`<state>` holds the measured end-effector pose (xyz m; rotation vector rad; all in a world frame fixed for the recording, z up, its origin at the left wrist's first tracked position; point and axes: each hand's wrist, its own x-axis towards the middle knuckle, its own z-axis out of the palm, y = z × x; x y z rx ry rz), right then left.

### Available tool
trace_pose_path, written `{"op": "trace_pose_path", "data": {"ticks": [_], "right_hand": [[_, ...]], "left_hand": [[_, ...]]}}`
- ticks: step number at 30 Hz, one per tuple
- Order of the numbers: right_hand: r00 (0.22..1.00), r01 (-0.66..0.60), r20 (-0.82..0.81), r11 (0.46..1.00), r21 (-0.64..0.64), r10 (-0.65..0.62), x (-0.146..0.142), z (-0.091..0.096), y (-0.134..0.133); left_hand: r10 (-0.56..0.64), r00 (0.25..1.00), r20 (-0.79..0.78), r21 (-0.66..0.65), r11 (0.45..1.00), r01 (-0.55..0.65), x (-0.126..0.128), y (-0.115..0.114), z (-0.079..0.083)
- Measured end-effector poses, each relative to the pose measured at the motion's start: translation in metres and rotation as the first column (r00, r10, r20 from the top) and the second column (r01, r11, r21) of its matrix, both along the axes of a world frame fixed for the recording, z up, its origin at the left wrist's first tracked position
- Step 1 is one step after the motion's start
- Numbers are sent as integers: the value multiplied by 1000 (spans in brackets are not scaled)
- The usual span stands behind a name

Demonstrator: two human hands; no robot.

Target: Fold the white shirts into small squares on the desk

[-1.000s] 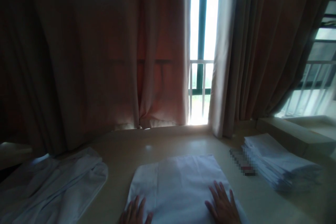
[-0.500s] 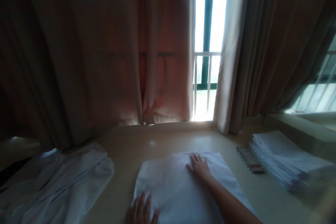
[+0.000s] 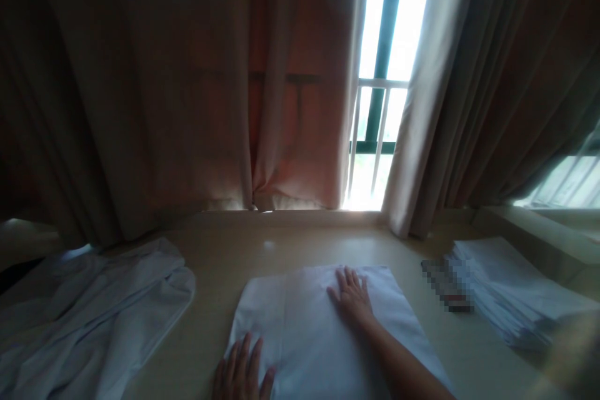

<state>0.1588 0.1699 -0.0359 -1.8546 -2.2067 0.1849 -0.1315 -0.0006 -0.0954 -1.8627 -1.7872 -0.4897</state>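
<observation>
A white cloth (image 3: 314, 337) lies flat on the pale table (image 3: 215, 300) in front of me, with a faint vertical crease left of its middle. My right hand (image 3: 354, 297) rests palm down near the cloth's far edge, its fingers spread. At the near left edge of the cloth, my left hand (image 3: 244, 372) lies flat with fingers apart; its lower part is cut off by the frame. Neither hand grips anything. The near end of the cloth runs out of view.
A loose heap of white cloth (image 3: 107, 312) lies on the left. On the right is a neat stack of folded white cloth (image 3: 515, 287), with a blurred-out small object (image 3: 447, 287) beside it. Long curtains (image 3: 300, 137) and a bright window (image 3: 375, 112) stand behind the table.
The view has tilted and shifted slightly. Both hands stay flat on the white cloth in nearly the same places.
</observation>
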Motion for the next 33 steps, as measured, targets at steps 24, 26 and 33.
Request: {"op": "trace_pose_path", "data": {"ticks": [24,26,33], "right_hand": [[996,-55,-74,977,-207,40,12,15,14],[995,-39,-101,983,-178,21,23,26,6],[999,-32,2,980,197,32,119,-9,-120]], "left_hand": [[46,999,-10,-14,999,-46,10,-8,17],[47,999,-6,-20,999,-47,10,-9,18],[22,998,50,-43,999,-20,14,-11,26]]}}
